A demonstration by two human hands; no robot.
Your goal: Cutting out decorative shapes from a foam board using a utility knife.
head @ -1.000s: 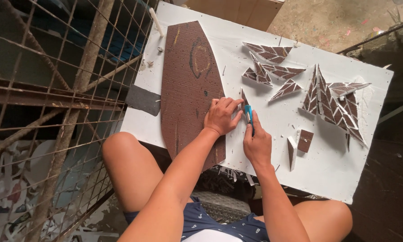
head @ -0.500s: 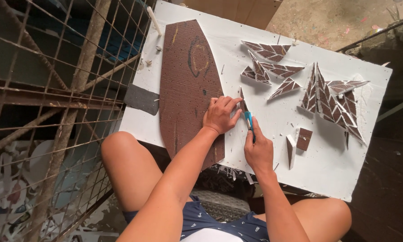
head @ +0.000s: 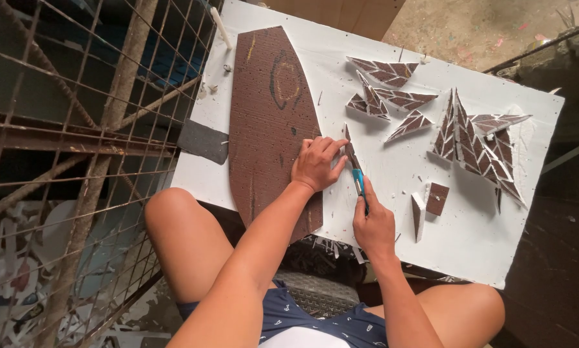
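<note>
On the white board, just right of the brown sheet, the left hand pressed a narrow strip, fingers together. Beside it, the right hand gripped a blue knife, fingers curled around its handle.

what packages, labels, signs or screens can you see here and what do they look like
No labels, signs or screens are in view.
Possible cardboard box: top edge, behind the white board; plain tan, only a corner showing, so it may not be a package.
The large brown sheet under the left hand bears only a drawn oval, no label.
</note>
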